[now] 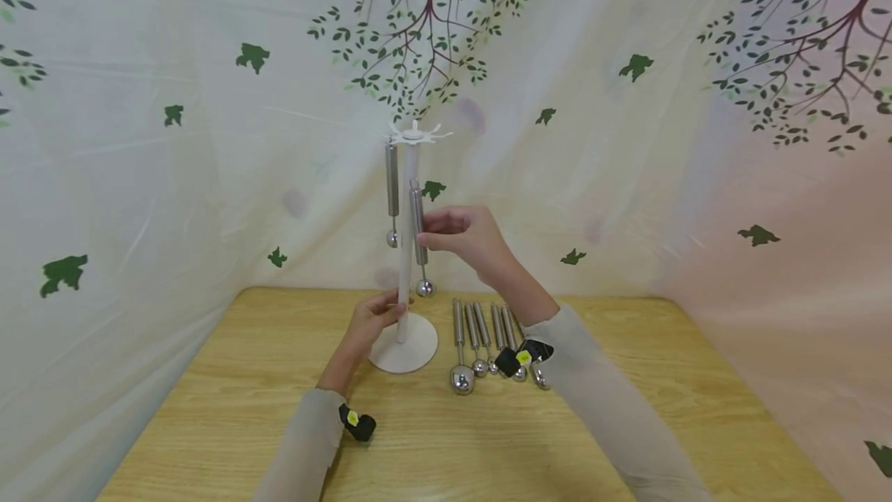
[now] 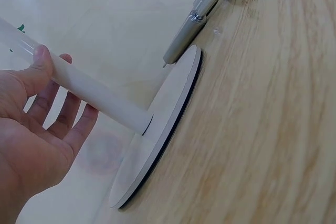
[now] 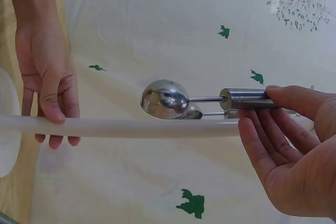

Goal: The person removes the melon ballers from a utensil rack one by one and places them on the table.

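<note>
My right hand (image 1: 463, 238) pinches the steel handle of a melon baller (image 3: 165, 99) between thumb and fingers, its round bowl hanging downward. The baller is beside the pole of a white stand (image 1: 404, 254), its handle end below the ring of hooks (image 1: 414, 134). Low on the pole, just above the round base (image 2: 176, 98), my left hand (image 2: 42, 114) holds it with thumb on one side and fingers on the other. Another melon baller (image 1: 392, 184) hangs from a hook on the stand's left side.
Several more steel scoops (image 1: 462, 378) lie in a row on the wooden table (image 1: 432, 440), right of the base, partly covered by my right forearm. Behind the table hangs a pale cloth (image 1: 174, 200) printed with branches and leaves.
</note>
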`<state>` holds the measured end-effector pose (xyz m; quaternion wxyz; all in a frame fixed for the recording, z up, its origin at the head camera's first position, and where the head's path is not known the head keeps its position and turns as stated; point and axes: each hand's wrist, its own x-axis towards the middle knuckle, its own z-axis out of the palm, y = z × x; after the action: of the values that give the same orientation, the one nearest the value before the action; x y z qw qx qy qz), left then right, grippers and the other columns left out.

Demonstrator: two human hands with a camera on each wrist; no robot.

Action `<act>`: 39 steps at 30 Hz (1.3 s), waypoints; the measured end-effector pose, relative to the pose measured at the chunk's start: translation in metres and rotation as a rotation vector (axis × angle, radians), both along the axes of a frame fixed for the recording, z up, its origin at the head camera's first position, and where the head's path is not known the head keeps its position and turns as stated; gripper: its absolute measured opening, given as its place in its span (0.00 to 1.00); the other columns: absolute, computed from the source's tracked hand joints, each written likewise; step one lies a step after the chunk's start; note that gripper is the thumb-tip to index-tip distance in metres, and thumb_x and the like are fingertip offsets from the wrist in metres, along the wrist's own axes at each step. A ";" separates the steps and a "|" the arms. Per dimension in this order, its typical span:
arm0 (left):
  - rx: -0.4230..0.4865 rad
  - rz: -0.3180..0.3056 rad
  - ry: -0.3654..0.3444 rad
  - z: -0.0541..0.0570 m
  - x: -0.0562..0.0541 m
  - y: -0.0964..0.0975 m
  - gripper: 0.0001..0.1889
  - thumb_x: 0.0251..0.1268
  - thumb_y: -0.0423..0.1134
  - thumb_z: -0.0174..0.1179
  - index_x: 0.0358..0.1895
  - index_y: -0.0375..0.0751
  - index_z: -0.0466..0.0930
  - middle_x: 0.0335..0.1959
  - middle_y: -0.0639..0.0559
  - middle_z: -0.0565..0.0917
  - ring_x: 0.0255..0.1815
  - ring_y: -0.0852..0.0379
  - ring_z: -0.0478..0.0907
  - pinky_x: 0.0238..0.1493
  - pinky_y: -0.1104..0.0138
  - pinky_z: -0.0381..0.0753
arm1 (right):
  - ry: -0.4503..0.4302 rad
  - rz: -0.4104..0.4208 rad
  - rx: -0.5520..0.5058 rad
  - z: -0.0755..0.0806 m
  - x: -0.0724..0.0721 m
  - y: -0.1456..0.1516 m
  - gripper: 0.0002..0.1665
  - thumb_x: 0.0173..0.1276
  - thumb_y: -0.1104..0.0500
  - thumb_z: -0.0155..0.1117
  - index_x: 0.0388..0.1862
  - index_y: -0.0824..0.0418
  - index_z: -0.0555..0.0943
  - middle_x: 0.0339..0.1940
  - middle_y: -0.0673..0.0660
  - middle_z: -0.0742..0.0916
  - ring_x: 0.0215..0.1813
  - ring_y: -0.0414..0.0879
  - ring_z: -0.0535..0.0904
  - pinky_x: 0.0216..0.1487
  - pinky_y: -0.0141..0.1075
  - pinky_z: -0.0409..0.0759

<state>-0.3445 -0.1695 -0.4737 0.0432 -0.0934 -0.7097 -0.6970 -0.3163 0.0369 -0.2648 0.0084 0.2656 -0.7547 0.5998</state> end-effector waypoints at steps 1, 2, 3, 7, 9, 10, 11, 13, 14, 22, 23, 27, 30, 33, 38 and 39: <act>-0.007 0.001 -0.004 0.000 0.000 0.000 0.20 0.74 0.32 0.60 0.65 0.30 0.77 0.59 0.30 0.83 0.49 0.61 0.84 0.61 0.58 0.86 | -0.006 -0.006 0.010 -0.003 0.000 0.004 0.17 0.64 0.66 0.74 0.52 0.69 0.85 0.45 0.62 0.91 0.43 0.42 0.88 0.54 0.38 0.88; -0.012 -0.001 -0.006 0.000 0.000 0.000 0.20 0.74 0.33 0.60 0.65 0.30 0.77 0.59 0.30 0.83 0.49 0.63 0.83 0.62 0.58 0.85 | -0.015 -0.013 0.019 -0.007 -0.001 0.008 0.18 0.64 0.66 0.74 0.52 0.69 0.85 0.45 0.62 0.91 0.43 0.42 0.88 0.54 0.38 0.88; -0.016 -0.003 -0.006 0.000 -0.001 0.000 0.20 0.74 0.33 0.60 0.65 0.30 0.77 0.59 0.31 0.83 0.48 0.64 0.83 0.62 0.57 0.85 | -0.024 -0.018 0.027 -0.010 -0.001 0.011 0.18 0.64 0.66 0.74 0.52 0.69 0.85 0.45 0.61 0.91 0.43 0.41 0.88 0.54 0.38 0.88; -0.017 0.007 -0.013 0.000 -0.001 0.001 0.20 0.74 0.32 0.59 0.65 0.30 0.77 0.58 0.32 0.84 0.46 0.67 0.82 0.62 0.58 0.85 | -0.055 -0.030 0.069 -0.024 -0.004 0.027 0.18 0.65 0.64 0.74 0.53 0.68 0.85 0.46 0.60 0.91 0.44 0.41 0.87 0.55 0.37 0.88; -0.014 0.008 -0.011 0.000 -0.001 0.001 0.20 0.74 0.31 0.59 0.65 0.29 0.77 0.58 0.31 0.84 0.46 0.67 0.82 0.62 0.58 0.85 | -0.066 -0.033 0.087 -0.031 -0.004 0.035 0.18 0.65 0.63 0.74 0.54 0.67 0.85 0.47 0.59 0.91 0.45 0.42 0.87 0.55 0.38 0.88; -0.011 0.010 -0.012 0.000 0.000 0.001 0.20 0.74 0.31 0.59 0.65 0.29 0.77 0.58 0.31 0.84 0.46 0.67 0.83 0.61 0.58 0.86 | -0.074 -0.035 0.093 -0.034 -0.005 0.038 0.19 0.65 0.63 0.74 0.54 0.67 0.85 0.47 0.59 0.91 0.45 0.42 0.87 0.55 0.38 0.88; -0.014 0.010 -0.013 0.001 0.000 0.001 0.19 0.74 0.31 0.59 0.65 0.29 0.77 0.58 0.31 0.84 0.46 0.66 0.83 0.61 0.58 0.86 | -0.078 -0.036 0.098 -0.038 -0.005 0.042 0.19 0.65 0.63 0.74 0.54 0.67 0.85 0.47 0.59 0.91 0.45 0.42 0.87 0.55 0.38 0.88; -0.018 0.009 -0.019 0.001 0.001 0.001 0.19 0.74 0.31 0.59 0.65 0.29 0.77 0.59 0.31 0.83 0.48 0.64 0.83 0.62 0.56 0.85 | -0.087 -0.037 0.100 -0.045 -0.007 0.050 0.19 0.65 0.63 0.74 0.55 0.67 0.85 0.47 0.60 0.91 0.45 0.42 0.87 0.55 0.38 0.88; -0.016 0.008 -0.021 0.001 0.001 0.001 0.20 0.74 0.31 0.59 0.65 0.30 0.77 0.59 0.31 0.83 0.48 0.63 0.83 0.63 0.56 0.85 | -0.095 -0.037 0.100 -0.048 -0.007 0.054 0.20 0.65 0.63 0.74 0.55 0.68 0.85 0.47 0.59 0.91 0.45 0.42 0.87 0.54 0.37 0.88; -0.015 0.011 -0.020 0.001 0.002 0.001 0.20 0.75 0.32 0.59 0.65 0.29 0.76 0.59 0.31 0.83 0.46 0.67 0.82 0.64 0.54 0.84 | -0.137 -0.062 0.108 -0.074 -0.010 0.089 0.21 0.67 0.62 0.72 0.56 0.70 0.83 0.45 0.58 0.91 0.43 0.43 0.87 0.53 0.41 0.89; -0.004 0.009 -0.018 0.000 0.002 0.002 0.20 0.75 0.31 0.59 0.65 0.28 0.76 0.59 0.31 0.83 0.46 0.67 0.82 0.64 0.53 0.83 | -0.145 -0.068 0.106 -0.077 -0.010 0.094 0.21 0.68 0.62 0.72 0.57 0.70 0.83 0.46 0.58 0.91 0.43 0.43 0.87 0.52 0.41 0.89; 0.026 0.001 -0.018 -0.001 0.002 0.002 0.20 0.74 0.31 0.59 0.65 0.26 0.76 0.58 0.29 0.83 0.45 0.68 0.82 0.66 0.47 0.81 | -0.171 -0.089 0.094 -0.089 -0.013 0.114 0.23 0.68 0.61 0.72 0.58 0.71 0.82 0.46 0.57 0.91 0.43 0.42 0.87 0.51 0.40 0.90; 0.035 0.003 -0.025 -0.002 0.002 0.003 0.19 0.74 0.31 0.59 0.64 0.27 0.77 0.58 0.29 0.82 0.45 0.67 0.83 0.66 0.46 0.80 | -0.190 -0.113 0.087 -0.098 -0.015 0.130 0.24 0.68 0.60 0.72 0.59 0.71 0.81 0.45 0.54 0.91 0.43 0.42 0.87 0.50 0.39 0.90; 0.038 0.000 -0.031 -0.002 0.002 0.003 0.19 0.74 0.31 0.59 0.64 0.28 0.77 0.59 0.28 0.82 0.45 0.66 0.82 0.67 0.45 0.80 | -0.208 -0.138 0.083 -0.106 -0.018 0.145 0.25 0.69 0.59 0.72 0.60 0.72 0.80 0.45 0.53 0.90 0.45 0.44 0.87 0.52 0.41 0.90; 0.022 -0.008 -0.025 -0.003 0.002 0.002 0.19 0.75 0.32 0.58 0.65 0.27 0.76 0.60 0.28 0.81 0.46 0.67 0.82 0.67 0.45 0.79 | -0.224 -0.167 0.102 -0.120 -0.023 0.169 0.28 0.71 0.58 0.70 0.62 0.75 0.77 0.49 0.57 0.89 0.47 0.44 0.87 0.55 0.43 0.89; 0.020 -0.006 -0.025 -0.002 0.002 0.002 0.19 0.75 0.32 0.58 0.65 0.27 0.76 0.60 0.28 0.82 0.46 0.67 0.82 0.67 0.46 0.80 | -0.227 -0.173 0.107 -0.123 -0.025 0.173 0.28 0.71 0.58 0.69 0.62 0.76 0.77 0.50 0.58 0.89 0.46 0.43 0.87 0.55 0.43 0.89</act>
<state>-0.3424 -0.1677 -0.4761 0.0330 -0.0865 -0.7028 -0.7053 -0.3413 0.2101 -0.3876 -0.0392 0.1301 -0.8017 0.5821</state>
